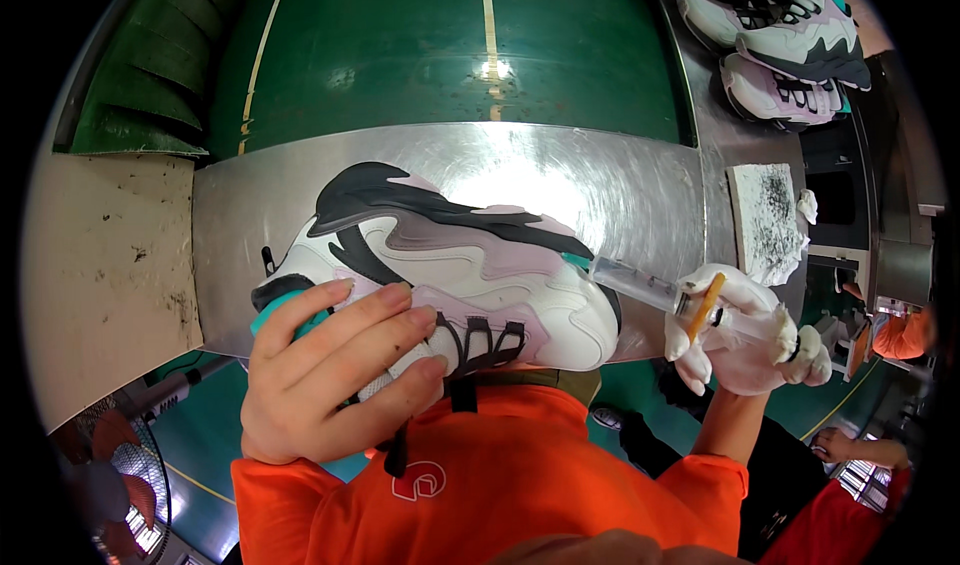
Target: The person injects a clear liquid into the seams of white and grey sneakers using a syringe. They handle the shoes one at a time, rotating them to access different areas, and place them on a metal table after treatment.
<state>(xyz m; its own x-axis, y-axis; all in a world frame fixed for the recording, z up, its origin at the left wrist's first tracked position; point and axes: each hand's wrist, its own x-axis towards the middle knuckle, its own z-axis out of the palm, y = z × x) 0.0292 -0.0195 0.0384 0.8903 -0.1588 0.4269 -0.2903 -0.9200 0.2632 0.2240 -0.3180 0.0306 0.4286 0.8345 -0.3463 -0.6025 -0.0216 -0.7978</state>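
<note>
A white, pale purple and black sneaker [440, 255] lies on its side, sole edge facing away from me and toe to the right. My bare left hand [345, 375] is wrapped over its ankle opening and tongue, fingers on the upper and thumb hidden. In my right hand [745, 335], which wears a white glove, is a clear syringe [640, 285] with a teal tip. An orange piece crosses its rear end by my fingers. The tip meets the seam between sole and upper near the toe; whether it touches, I cannot tell.
Beneath the shoe is a shiny metal ledge [260, 195], with a green conveyor belt [400, 45] beyond. Several similar sneakers [790, 55] are piled at the far right. A black-smeared white pad [765, 220] lies below them. Another person's arm [860, 450] shows at lower right.
</note>
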